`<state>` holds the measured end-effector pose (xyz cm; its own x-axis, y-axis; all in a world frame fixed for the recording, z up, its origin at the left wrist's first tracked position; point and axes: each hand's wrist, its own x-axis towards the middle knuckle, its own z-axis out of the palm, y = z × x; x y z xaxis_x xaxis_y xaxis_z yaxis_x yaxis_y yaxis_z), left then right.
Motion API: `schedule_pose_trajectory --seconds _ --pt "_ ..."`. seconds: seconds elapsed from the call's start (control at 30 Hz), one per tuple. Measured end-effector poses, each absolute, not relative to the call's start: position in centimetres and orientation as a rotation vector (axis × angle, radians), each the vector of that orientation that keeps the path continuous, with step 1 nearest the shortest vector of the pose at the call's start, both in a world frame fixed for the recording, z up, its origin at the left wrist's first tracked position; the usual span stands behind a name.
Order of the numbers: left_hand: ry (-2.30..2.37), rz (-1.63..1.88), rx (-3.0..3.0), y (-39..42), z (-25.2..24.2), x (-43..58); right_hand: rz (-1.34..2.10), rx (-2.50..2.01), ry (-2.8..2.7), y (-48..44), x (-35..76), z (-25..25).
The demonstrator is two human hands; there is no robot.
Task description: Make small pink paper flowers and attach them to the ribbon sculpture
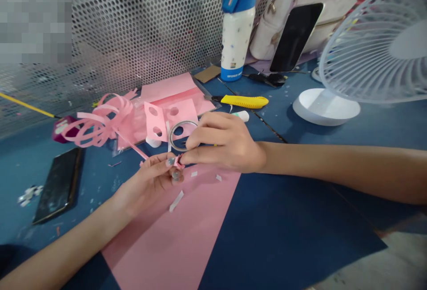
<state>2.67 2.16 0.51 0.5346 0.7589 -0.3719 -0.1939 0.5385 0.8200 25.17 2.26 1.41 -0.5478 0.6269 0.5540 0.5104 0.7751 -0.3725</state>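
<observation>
My left hand (147, 181) pinches a small folded piece of pink paper (179, 163) between thumb and fingertips. My right hand (228, 143) comes in from the right with its fingers curled, the fingertips closed against the same piece; whether they hold anything else is hidden. Under both hands lies a large pink paper sheet (187, 236), bearing several short white strips (176, 201). Just behind the right fingers a tape roll (171, 135) is partly covered. Near it lies a pink sheet with round holes (159, 118), and further left a bundle of curled pink paper strips (103, 123).
A yellow box cutter (245, 101), a white bottle (237, 36) and a dark phone (296, 36) stand or lie towards the back. On the right is a white fan (373, 50). Another phone (58, 183) lies left. A perforated metal panel (133, 23) borders the blue table (273, 227).
</observation>
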Motion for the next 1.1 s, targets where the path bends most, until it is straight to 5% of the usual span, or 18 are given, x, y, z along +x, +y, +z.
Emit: schedule_pose_trajectory --seconds 0.83,1.1 --pt "0.800 0.637 0.782 2.1 0.5 2.6 0.209 -0.818 -2.265 2.1 25.2 0.9" --pt "0.802 0.653 0.776 2.2 0.3 2.5 -0.169 -0.727 -2.280 2.4 25.6 -0.2"
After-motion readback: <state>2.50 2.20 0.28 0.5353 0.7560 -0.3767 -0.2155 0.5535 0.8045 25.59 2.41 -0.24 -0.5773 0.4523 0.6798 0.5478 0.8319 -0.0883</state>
